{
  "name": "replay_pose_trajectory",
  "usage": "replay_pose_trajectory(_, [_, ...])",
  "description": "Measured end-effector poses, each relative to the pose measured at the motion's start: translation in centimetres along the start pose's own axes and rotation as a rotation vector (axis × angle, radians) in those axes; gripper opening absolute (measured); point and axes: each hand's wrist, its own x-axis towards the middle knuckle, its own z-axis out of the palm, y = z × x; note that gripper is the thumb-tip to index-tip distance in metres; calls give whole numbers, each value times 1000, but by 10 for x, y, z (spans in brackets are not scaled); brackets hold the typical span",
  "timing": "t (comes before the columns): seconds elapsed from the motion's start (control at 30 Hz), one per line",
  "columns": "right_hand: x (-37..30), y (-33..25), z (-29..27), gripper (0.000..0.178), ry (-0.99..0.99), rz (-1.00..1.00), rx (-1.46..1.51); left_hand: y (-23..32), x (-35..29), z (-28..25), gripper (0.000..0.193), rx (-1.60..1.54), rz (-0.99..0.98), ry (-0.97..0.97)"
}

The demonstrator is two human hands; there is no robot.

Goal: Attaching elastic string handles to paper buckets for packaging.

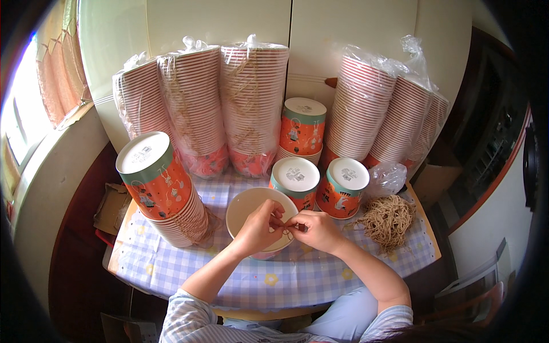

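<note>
A paper bucket (240, 201) stands open side up in front of me, its white inside showing. Both hands meet over its near right rim. My left hand (264, 226) is closed in a pinch above the opening. Fingertip to fingertip with it, my right hand (315, 230) pinches too, at the rim. Between them is what looks like a thin tan string, mostly hidden by the fingers. To the right lies a tangled bundle of tan string (390, 222). Just beyond the bucket, two orange and green paper buckets (294, 174) (346, 182) stand upside down.
At left, a stack of upturned buckets (159, 182) has strings hanging at its side. Tall plastic-wrapped bucket stacks (254, 103) (366, 106) line the back. Another upturned bucket stack (303, 128) stands between them. A crumpled plastic bag (386, 178) lies by the string. A checked cloth (229, 280) covers the table.
</note>
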Motion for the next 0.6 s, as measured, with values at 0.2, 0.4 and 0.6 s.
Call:
replay_pose_trajectory(0.2, [0,0,-1,12,1,-15,10,-1,-1,1,35,-40,-37,22])
replay_pose_trajectory(0.4, [1,2,-3,12,26,25,100,-2,-1,0,30,-6,-29,20])
replay_pose_trajectory(0.6, [1,0,-7,11,5,142,282,3,-2,-2,19,221,-38,-159])
